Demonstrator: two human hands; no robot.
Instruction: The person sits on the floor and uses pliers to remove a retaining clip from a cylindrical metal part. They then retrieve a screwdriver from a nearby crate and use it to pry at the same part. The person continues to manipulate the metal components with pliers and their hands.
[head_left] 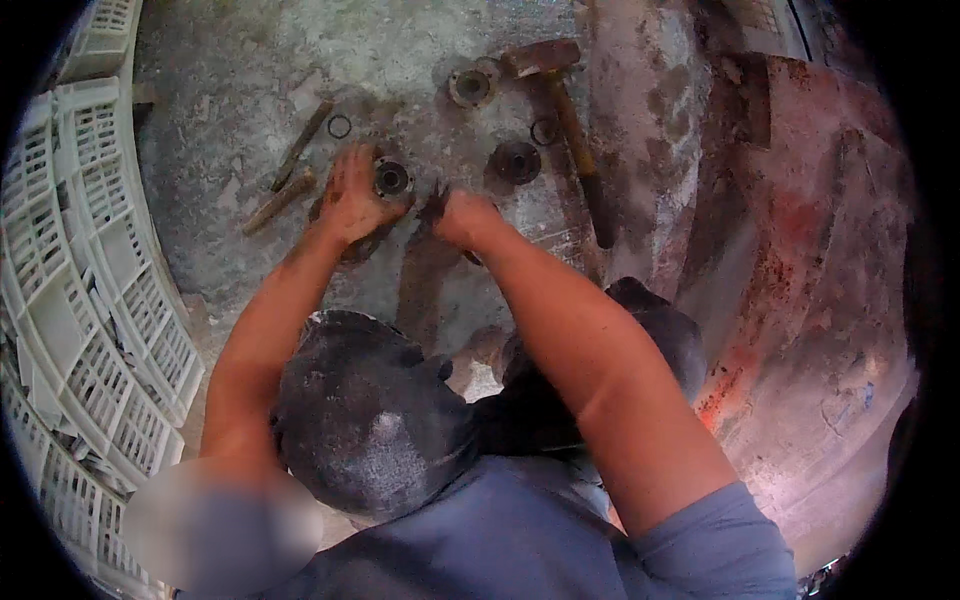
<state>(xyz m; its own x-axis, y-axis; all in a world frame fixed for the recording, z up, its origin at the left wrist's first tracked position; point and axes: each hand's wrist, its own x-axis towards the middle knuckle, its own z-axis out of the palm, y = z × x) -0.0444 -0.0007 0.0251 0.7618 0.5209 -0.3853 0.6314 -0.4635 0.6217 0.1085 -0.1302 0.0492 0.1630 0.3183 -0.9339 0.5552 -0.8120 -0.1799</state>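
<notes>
On the dirty concrete floor [400, 60], my left hand [352, 195] rests its fingers against a round metal bearing hub [391, 178]. Close to its right, my right hand [462, 217] is closed around a dark, greasy tool or part whose shape I cannot make out. Another round flanged part [516, 161] lies just beyond my right hand. My knees in dark trousers [370, 410] fill the lower middle.
A hammer [560, 110] with a wooden handle lies at the top, beside a ring-shaped bearing part [472, 86]. Two rusty bars [290, 170] and a thin ring [340, 126] lie left. White plastic crates [90, 300] stack at left. A rusty reddish metal body [800, 260] stands right.
</notes>
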